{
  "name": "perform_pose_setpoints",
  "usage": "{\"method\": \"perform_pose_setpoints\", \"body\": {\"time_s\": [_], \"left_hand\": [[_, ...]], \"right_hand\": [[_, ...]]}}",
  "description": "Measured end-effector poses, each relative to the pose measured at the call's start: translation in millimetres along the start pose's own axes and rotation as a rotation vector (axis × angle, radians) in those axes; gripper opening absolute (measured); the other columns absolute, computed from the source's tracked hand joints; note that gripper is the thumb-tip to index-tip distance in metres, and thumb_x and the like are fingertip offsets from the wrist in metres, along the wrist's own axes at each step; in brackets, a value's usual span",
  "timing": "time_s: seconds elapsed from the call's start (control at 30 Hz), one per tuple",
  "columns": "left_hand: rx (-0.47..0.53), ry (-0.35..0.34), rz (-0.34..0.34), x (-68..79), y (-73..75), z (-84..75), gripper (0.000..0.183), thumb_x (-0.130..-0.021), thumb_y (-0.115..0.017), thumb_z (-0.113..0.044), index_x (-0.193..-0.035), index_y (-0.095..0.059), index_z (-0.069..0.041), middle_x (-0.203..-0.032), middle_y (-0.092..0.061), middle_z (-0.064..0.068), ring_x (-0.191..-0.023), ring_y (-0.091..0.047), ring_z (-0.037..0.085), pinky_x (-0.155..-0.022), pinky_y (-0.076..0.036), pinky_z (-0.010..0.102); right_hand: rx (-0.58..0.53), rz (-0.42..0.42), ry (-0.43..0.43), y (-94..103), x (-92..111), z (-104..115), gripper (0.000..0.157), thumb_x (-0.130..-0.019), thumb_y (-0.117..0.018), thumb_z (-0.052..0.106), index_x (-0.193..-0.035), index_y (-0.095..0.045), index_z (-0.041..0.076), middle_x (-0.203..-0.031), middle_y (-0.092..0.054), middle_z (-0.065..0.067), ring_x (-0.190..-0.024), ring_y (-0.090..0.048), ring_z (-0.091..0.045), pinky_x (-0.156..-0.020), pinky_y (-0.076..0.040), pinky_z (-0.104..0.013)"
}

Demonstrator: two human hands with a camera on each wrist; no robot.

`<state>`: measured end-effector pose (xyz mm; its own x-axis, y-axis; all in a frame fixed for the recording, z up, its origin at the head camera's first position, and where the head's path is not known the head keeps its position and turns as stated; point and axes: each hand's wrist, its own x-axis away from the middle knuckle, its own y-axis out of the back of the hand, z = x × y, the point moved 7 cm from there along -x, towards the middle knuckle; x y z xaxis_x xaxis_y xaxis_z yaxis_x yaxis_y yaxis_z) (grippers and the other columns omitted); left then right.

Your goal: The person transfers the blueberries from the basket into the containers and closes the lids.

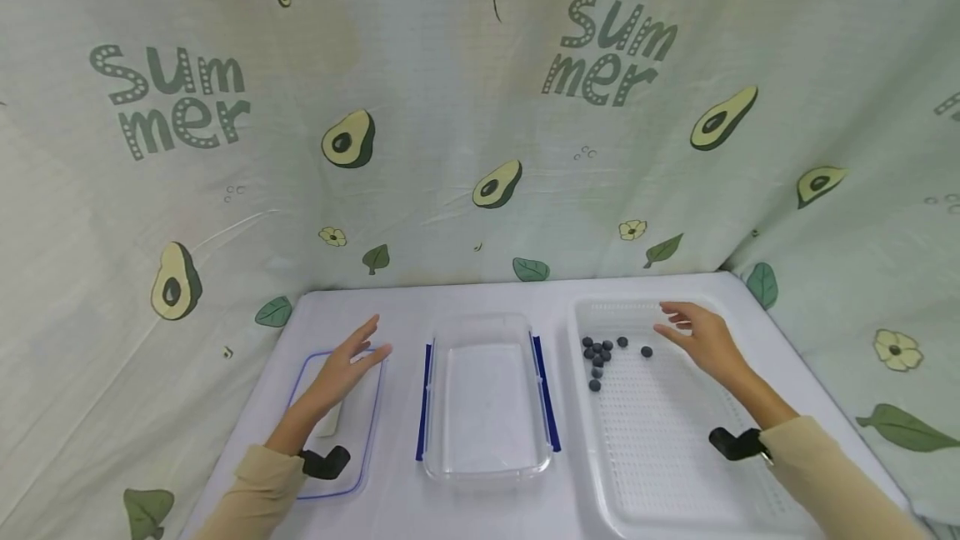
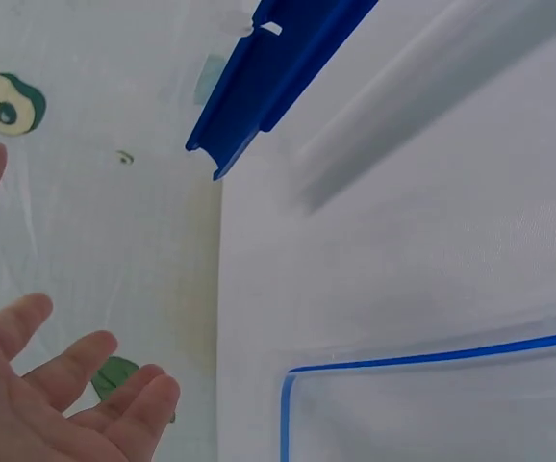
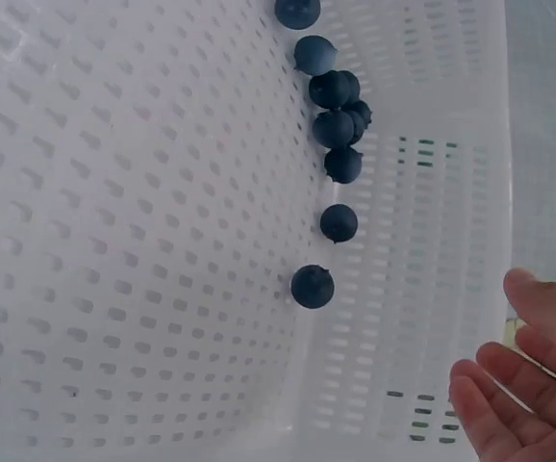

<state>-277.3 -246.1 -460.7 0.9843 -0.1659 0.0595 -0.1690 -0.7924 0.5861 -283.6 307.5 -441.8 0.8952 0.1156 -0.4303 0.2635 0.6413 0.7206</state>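
Note:
Several blueberries (image 1: 597,361) lie in the far left part of a white perforated basket (image 1: 675,457) on the right of the table. My right hand (image 1: 701,340) hovers over the basket's far side with fingers loosely bent and nothing in them. In the right wrist view, that hand (image 3: 533,385) is near the basket wall, apart from the blueberries (image 3: 334,127). My left hand (image 1: 341,369) is held above a clear lid with a blue seal (image 1: 367,440), its fingers spread and holding nothing. Between the hands stands a clear plastic container (image 1: 491,407) with blue side clips.
A white table (image 1: 405,307) carries everything, with a printed cloth (image 1: 420,65) hanging behind and at the sides. The container's blue clips (image 1: 547,394) stick out at both sides. A small pale strip (image 1: 328,421) shows at the lid, partly behind the left wrist.

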Motion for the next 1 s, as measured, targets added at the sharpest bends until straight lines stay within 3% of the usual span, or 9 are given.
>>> {"method": "perform_pose_setpoints", "body": {"time_s": [0.2,0.53,0.87,1.0], "left_hand": [[0.052,0.010,-0.007,-0.2,-8.6,-2.7,0.078,-0.095,-0.065,-0.047,-0.158,-0.028,-0.018,-0.159,-0.031,0.014,-0.139,-0.037,0.042,-0.107,-0.036,0.066],[0.132,0.047,-0.068,-0.8,-17.8,-0.7,0.078,-0.090,-0.074,-0.042,-0.153,-0.039,-0.012,-0.148,-0.048,0.017,-0.131,-0.049,0.039,-0.106,-0.043,0.056],[0.293,0.066,-0.083,-5.5,-33.3,0.5,0.069,-0.088,-0.078,-0.032,-0.146,-0.049,-0.009,-0.136,-0.058,0.019,-0.123,-0.056,0.038,-0.102,-0.049,0.048],[0.315,0.077,-0.078,-7.8,-40.6,1.7,0.068,-0.088,-0.079,-0.031,-0.145,-0.051,-0.008,-0.135,-0.059,0.020,-0.119,-0.059,0.037,-0.099,-0.052,0.044]], "right_hand": [[-0.055,0.038,-0.095,-6.9,3,-8,0.033,-0.090,-0.075,0.008,-0.115,-0.065,-0.012,-0.108,-0.067,-0.029,-0.092,-0.066,-0.044,-0.078,-0.057,-0.053],[-0.094,0.106,-0.224,-18.3,5,-19,0.039,-0.091,-0.075,0.017,-0.114,-0.065,-0.012,-0.109,-0.067,-0.029,-0.095,-0.066,-0.044,-0.077,-0.058,-0.051],[-0.080,0.099,-0.295,-29.2,10,-28,0.038,-0.088,-0.079,0.018,-0.109,-0.068,-0.011,-0.105,-0.069,-0.027,-0.093,-0.067,-0.041,-0.067,-0.056,-0.030],[-0.075,0.098,-0.315,-34.9,12,-30,0.038,-0.086,-0.081,0.017,-0.108,-0.068,-0.012,-0.102,-0.070,-0.026,-0.090,-0.067,-0.040,-0.065,-0.054,-0.028]]}}
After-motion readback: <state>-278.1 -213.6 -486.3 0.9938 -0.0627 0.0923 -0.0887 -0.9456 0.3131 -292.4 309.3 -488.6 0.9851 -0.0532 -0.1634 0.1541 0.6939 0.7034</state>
